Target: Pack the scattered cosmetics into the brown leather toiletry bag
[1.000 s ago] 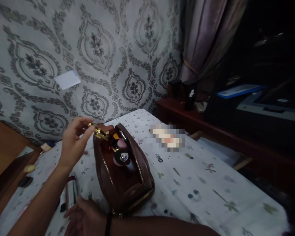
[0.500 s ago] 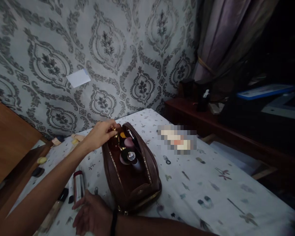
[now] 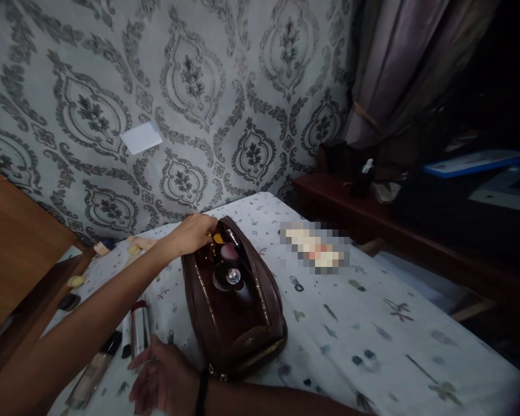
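Note:
An unzipped brown bag (image 3: 238, 335) stands on the patterned white cloth, with a pink round item (image 3: 229, 252), a clear-topped item (image 3: 233, 277) and gold pieces (image 3: 208, 251) inside. My left hand (image 3: 196, 233) is at the bag's far left rim, its fingers closed beside the gold pieces; what they hold, if anything, is hidden. Below the bag's left side, my right hand (image 3: 162, 375) rests palm up with its fingers apart, close to a silver tube with a red end (image 3: 140, 326). A bottle with a black cap (image 3: 93, 372) lies further left.
Small yellow items (image 3: 75, 281) and a dark round item (image 3: 69, 301) lie along the left edge. A blurred item (image 3: 315, 247) lies right of the bag. Beyond the cloth's right edge stands a reddish-brown wooden surface (image 3: 325, 193). A patterned wall rises behind.
My left hand has moved slightly right and closed more at the bag's rim; the gold piece by its fingers sits lower in the bag. My right hand has barely moved.

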The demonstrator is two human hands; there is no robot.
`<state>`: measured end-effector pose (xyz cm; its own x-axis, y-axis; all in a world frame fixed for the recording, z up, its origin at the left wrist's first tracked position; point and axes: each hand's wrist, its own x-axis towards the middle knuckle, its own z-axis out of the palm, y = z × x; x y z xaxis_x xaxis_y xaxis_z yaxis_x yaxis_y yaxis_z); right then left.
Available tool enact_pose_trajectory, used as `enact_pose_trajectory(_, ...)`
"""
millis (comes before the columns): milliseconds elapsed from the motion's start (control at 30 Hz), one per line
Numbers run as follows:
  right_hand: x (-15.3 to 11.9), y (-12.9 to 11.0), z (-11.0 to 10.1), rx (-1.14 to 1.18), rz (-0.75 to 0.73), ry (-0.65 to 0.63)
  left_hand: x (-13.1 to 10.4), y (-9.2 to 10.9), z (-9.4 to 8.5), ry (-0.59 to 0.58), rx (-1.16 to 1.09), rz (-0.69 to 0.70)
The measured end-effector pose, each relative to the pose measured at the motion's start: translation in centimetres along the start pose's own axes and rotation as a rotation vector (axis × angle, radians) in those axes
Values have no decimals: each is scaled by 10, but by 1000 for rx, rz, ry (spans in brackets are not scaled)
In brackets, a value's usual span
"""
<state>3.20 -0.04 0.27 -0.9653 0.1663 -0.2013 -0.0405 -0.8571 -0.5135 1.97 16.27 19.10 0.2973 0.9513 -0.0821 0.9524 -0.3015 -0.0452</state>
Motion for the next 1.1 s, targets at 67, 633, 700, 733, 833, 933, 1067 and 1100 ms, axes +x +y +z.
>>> enact_pose_trajectory(67, -1, -1, 1, 1, 7, 4, 2, 1, 0, -16, 29, -16)
enact_pose_trajectory(633, -2, -4, 3, -26, 20, 3, 5, 9, 10, -38, 260, -42)
enact_pose_trajectory(700, -1, -2, 2, -25, 0, -10, 5, 10, 9, -31, 256, -54)
enact_pose_trajectory(733, -1, -2, 1, -24, -7, -14, 5, 10, 9, -28, 257, -59)
enact_pose_trajectory(833, 1, -1, 1, -29, 2, -18, 6, 9, 9, -29, 251, -47)
enact_pose_trajectory(933, 2, -2, 1, -36, 23, 11, 7, 8, 8, -49, 236, 3)
enact_pose_trajectory(1067, 3, -1, -1, -29, 30, 10, 8, 7, 8, -57, 237, 11)
enact_pose_trajectory(1100, 4, -1, -1, -28, 24, 0, 8, 7, 8, -58, 240, 7)
